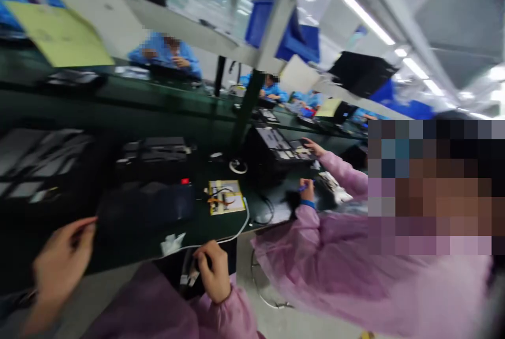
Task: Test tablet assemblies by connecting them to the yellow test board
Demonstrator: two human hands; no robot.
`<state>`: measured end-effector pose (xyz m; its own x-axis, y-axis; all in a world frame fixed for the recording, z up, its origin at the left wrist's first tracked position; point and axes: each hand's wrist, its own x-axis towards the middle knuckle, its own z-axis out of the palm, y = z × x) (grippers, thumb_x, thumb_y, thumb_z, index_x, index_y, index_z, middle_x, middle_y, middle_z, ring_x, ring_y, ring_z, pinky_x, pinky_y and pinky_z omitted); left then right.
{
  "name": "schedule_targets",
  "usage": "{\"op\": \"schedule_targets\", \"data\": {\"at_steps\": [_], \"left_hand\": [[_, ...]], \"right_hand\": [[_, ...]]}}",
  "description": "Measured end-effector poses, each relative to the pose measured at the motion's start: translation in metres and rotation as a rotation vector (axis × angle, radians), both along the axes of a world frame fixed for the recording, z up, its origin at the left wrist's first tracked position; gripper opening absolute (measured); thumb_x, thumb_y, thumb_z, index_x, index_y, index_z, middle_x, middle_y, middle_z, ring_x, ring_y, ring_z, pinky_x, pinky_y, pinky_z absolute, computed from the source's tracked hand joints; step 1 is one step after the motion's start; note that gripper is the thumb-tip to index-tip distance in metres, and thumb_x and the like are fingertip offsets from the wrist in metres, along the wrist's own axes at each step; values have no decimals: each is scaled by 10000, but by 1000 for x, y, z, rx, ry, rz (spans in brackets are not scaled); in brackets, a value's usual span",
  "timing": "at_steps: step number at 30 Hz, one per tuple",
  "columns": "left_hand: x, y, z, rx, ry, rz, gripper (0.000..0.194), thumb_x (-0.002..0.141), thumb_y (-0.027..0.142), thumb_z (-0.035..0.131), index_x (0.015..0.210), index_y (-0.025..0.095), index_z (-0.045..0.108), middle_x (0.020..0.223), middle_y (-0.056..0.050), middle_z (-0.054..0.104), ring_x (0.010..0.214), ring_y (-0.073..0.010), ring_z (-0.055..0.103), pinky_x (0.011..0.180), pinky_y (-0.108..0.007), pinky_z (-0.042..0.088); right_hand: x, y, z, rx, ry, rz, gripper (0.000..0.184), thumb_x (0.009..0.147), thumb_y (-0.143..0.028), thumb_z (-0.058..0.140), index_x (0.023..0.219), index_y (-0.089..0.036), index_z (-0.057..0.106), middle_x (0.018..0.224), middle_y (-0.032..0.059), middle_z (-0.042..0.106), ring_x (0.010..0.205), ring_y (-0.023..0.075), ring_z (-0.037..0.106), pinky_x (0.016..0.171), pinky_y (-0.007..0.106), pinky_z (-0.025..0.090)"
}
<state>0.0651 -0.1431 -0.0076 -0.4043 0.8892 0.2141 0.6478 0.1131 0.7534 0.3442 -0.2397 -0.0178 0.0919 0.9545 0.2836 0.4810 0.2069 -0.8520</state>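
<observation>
My left hand point(59, 263) is at the lower left, its fingers curled against the near edge of a dark blurred object point(145, 207) on the green bench; what it grips is smeared by motion. My right hand point(213, 270), in a pink sleeve, is closed at the bench's front edge over a small dark item with a white tag point(189, 276) that I cannot make out. A yellow card with wires point(224, 197) lies on the bench just beyond it.
A person in a pink coat point(355, 270) sits close on my right, working at a black unit point(282, 150) with a pen in one hand. Black trays point(39, 163) stand at the left. A slanted post point(252, 92) rises mid-bench. Workers in blue sit across.
</observation>
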Motion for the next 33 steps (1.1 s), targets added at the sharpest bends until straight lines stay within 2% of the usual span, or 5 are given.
{"op": "schedule_targets", "data": {"at_steps": [3,7,15,25,33], "left_hand": [[-16,15,-31,44,-47,26,201,831,427,472,889,300,617,931,8,651,851,-237,615,881,-492,514],[-19,32,-44,141,-120,43,275,857,420,475,972,226,632,1101,-61,643,1001,-241,604,884,-400,512],[-12,43,-36,150,27,-106,331,912,401,490,1165,200,560,1279,-123,583,1202,-282,525,1038,-453,410],[-13,49,-30,113,60,-163,291,918,336,505,1185,228,550,1317,-119,563,1246,-289,493,1053,-477,388],[-10,49,-29,147,66,-158,271,919,330,506,1156,212,563,1295,-122,578,1223,-277,507,1046,-446,393]], "right_hand": [[-9,16,6,40,-40,94,281,955,-272,416,794,-196,632,768,38,629,770,152,589,696,263,450],[-15,45,8,95,-99,103,215,947,-195,422,857,-200,618,823,44,620,813,158,588,712,279,461],[-23,96,-8,117,-277,-90,202,928,-179,445,1023,-210,621,992,74,622,984,193,588,853,350,491],[-25,92,-7,165,-458,-25,302,899,-177,480,1149,-231,641,1265,103,527,1217,288,450,989,520,421],[-28,88,1,175,-413,8,367,894,-165,469,1230,-236,601,1175,105,550,1149,273,490,947,495,447]]}}
